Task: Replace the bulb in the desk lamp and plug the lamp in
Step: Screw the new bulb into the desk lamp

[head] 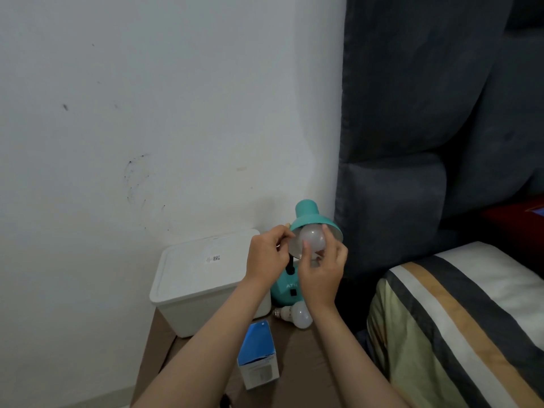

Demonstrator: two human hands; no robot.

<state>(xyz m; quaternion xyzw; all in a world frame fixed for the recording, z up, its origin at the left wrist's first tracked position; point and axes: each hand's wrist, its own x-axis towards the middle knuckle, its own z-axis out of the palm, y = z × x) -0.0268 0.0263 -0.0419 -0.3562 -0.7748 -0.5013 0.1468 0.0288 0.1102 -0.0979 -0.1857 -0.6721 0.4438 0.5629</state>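
A teal desk lamp stands on the brown table, its shade (309, 217) tilted toward me and its base (287, 290) below. A frosted white bulb (313, 238) sits in the mouth of the shade. My right hand (322, 269) has its fingers wrapped around that bulb from below. My left hand (269, 254) pinches the left rim of the shade. A second white bulb (295, 315) lies on its side on the table in front of the lamp base. A blue and white bulb box (257, 357) lies nearer to me, open end facing me.
A white lidded plastic bin (203, 278) stands left of the lamp against the white wall. A dark grey padded headboard (412, 142) rises on the right. A striped pillow (459, 325) lies at the lower right, close to the table's (297, 378) edge.
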